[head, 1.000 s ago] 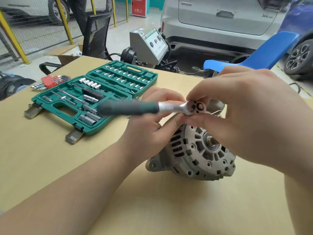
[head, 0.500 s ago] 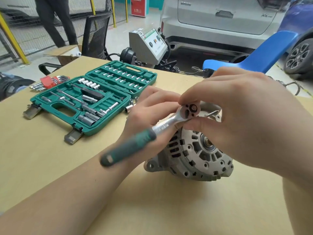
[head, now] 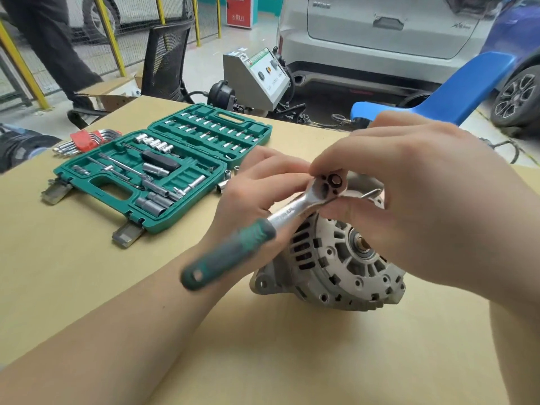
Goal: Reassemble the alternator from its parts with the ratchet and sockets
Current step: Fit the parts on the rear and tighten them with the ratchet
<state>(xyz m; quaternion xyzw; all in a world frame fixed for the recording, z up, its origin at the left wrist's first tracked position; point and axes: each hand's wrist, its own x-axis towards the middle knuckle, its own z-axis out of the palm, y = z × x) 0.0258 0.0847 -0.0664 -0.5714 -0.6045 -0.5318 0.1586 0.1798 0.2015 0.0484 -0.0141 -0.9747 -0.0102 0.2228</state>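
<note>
My right hand (head: 420, 206) is above the alternator (head: 342, 258), its fingers curled and pinching the head of the ratchet (head: 295, 211) from above and below. The head's back face, with its round selector, is turned up toward me. My left hand (head: 257, 197) sits just left of the ratchet head, fingers bent against the chrome neck; how firmly it grips the tool I cannot tell, since the ratchet crosses in front of it.

The ratchet runs diagonally from the head, at the top edge of the alternator, down and left over my left wrist. Its green handle is blurred.

The alternator rests on the tan table (head: 87, 287), on its side, with the finned end face and the central shaft hole toward me. A mounting ear shows at its lower left. What the ratchet head engages is hidden beneath my fingers.

The green socket case (head: 163, 173) lies open on the table, well left of the alternator. Sockets, extensions and bits are seated in its compartments. A few loose sockets (head: 226, 179) stand on the table between the case and my left hand. A red-held set of hex keys (head: 86, 140) lies beyond the case's far-left corner.

Beyond the table stand a blue chair (head: 455, 92), a grey test unit (head: 257, 77), a black mesh chair (head: 166, 57) and a silver car (head: 394, 36). A person's legs (head: 49, 45) show at the upper left.
</note>
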